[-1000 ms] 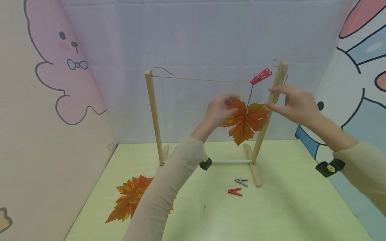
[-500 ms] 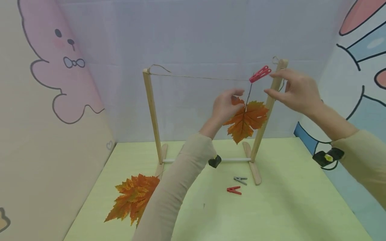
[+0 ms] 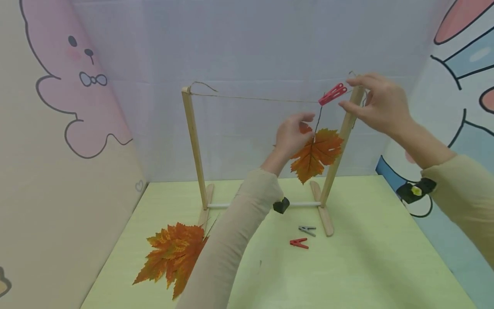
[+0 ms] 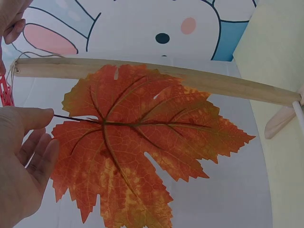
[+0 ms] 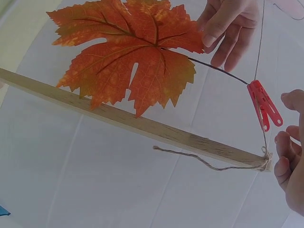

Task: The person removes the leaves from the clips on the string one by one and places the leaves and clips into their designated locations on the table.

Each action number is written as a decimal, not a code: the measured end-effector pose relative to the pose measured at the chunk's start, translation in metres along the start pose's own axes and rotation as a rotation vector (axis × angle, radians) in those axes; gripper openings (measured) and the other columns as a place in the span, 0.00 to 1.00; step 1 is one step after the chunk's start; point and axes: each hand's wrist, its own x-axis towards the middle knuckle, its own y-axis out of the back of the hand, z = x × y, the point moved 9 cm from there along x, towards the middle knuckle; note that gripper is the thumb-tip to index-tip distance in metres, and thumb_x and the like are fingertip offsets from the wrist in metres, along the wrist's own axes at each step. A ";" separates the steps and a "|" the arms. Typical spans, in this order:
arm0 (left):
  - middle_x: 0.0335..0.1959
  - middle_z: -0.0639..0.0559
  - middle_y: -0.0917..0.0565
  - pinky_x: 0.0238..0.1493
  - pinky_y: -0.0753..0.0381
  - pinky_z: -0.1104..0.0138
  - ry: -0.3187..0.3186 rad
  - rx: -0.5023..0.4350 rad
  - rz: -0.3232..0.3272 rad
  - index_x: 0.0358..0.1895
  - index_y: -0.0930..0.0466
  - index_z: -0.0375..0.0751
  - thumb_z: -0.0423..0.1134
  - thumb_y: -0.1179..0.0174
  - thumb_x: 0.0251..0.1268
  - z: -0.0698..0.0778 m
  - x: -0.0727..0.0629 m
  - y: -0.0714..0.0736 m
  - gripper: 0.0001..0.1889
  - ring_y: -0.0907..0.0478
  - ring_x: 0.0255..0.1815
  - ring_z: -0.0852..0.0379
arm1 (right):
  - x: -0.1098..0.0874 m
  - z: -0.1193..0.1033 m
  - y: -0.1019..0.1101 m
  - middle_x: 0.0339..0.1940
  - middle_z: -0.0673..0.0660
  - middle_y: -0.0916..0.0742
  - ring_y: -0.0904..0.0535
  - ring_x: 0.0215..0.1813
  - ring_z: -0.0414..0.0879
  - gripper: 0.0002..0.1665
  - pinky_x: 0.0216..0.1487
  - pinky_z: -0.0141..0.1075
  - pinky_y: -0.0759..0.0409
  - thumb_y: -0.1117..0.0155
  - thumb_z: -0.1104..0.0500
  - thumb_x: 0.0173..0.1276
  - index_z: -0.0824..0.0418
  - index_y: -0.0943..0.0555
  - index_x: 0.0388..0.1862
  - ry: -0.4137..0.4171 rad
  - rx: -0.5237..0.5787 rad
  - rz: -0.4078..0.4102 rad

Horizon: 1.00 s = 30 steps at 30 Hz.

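Observation:
An orange maple leaf (image 3: 318,152) hangs by its dark stem from a red clothespin (image 3: 332,94), which is clipped on a twine line (image 3: 254,99). Beside the leaf's left edge is my left hand (image 3: 289,137), fingers loosely bent; the right wrist view shows the thumb close to a lobe, and I cannot tell whether it touches. The stem (image 5: 218,69) runs free between leaf and clothespin there. My right hand (image 3: 384,103) hovers just right of the clothespin's handles, thumb and forefinger apart, nothing between them. In the right wrist view a gap separates that hand from the clothespin (image 5: 262,105).
Wooden posts (image 3: 194,146) hold up the twine, joined low down by a white rod (image 3: 305,204). On the table (image 3: 347,274) lie a grey clothespin (image 3: 307,230) and a red clothespin (image 3: 299,243). More maple leaves (image 3: 171,253) are piled at left, partly behind my left sleeve (image 3: 227,253).
My left hand has shifted right along the leaf towards its stem. My right hand has risen from beside the post to the clothespin's height. The leaf still hangs from the clothespin.

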 end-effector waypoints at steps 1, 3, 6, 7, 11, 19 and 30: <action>0.51 0.55 0.22 0.43 0.28 0.79 0.001 -0.004 0.001 0.57 0.27 0.46 0.34 0.39 0.57 0.000 0.000 -0.001 0.22 0.25 0.44 0.63 | 0.000 0.002 -0.001 0.50 0.65 0.20 0.33 0.23 0.45 0.26 0.23 0.21 0.41 0.32 0.58 0.55 0.66 0.23 0.52 -0.009 0.001 -0.008; 0.51 0.55 0.22 0.43 0.29 0.79 0.008 -0.006 0.001 0.58 0.27 0.47 0.34 0.39 0.57 0.001 0.001 -0.002 0.22 0.25 0.45 0.63 | 0.001 0.004 -0.003 0.50 0.65 0.20 0.31 0.24 0.48 0.26 0.23 0.22 0.41 0.33 0.57 0.55 0.67 0.24 0.53 -0.022 0.001 -0.018; 0.51 0.56 0.22 0.43 0.28 0.79 0.014 0.003 0.004 0.58 0.27 0.47 0.35 0.38 0.57 0.002 0.002 -0.004 0.23 0.25 0.45 0.63 | 0.001 0.007 -0.006 0.50 0.66 0.21 0.29 0.26 0.51 0.27 0.24 0.23 0.40 0.33 0.57 0.56 0.67 0.25 0.54 -0.039 -0.002 -0.036; 0.51 0.56 0.22 0.43 0.28 0.79 0.013 0.011 0.004 0.58 0.27 0.47 0.35 0.38 0.57 0.003 0.002 -0.005 0.23 0.24 0.46 0.63 | 0.002 0.007 -0.007 0.50 0.66 0.21 0.29 0.27 0.52 0.27 0.25 0.24 0.40 0.34 0.57 0.57 0.67 0.25 0.54 -0.042 -0.002 -0.040; 0.52 0.57 0.22 0.43 0.29 0.79 0.008 0.046 0.001 0.59 0.28 0.47 0.36 0.38 0.57 0.006 0.004 -0.009 0.24 0.24 0.47 0.63 | 0.003 0.009 -0.010 0.51 0.66 0.22 0.28 0.29 0.54 0.27 0.26 0.28 0.37 0.35 0.56 0.58 0.66 0.25 0.55 -0.051 0.002 -0.056; 0.47 0.57 0.19 0.43 0.29 0.78 0.011 0.021 0.017 0.59 0.29 0.47 0.38 0.39 0.58 0.008 0.003 -0.012 0.23 0.23 0.46 0.64 | 0.005 0.010 -0.013 0.51 0.66 0.21 0.29 0.28 0.54 0.27 0.27 0.36 0.36 0.37 0.56 0.59 0.66 0.26 0.56 -0.056 0.014 -0.064; 0.39 0.56 0.17 0.40 0.29 0.79 0.003 -0.051 0.040 0.51 0.23 0.46 0.36 0.41 0.60 0.003 0.002 -0.013 0.15 0.21 0.39 0.64 | 0.006 0.012 -0.015 0.53 0.67 0.22 0.29 0.30 0.56 0.27 0.29 0.41 0.34 0.39 0.54 0.61 0.66 0.26 0.56 -0.075 0.034 -0.079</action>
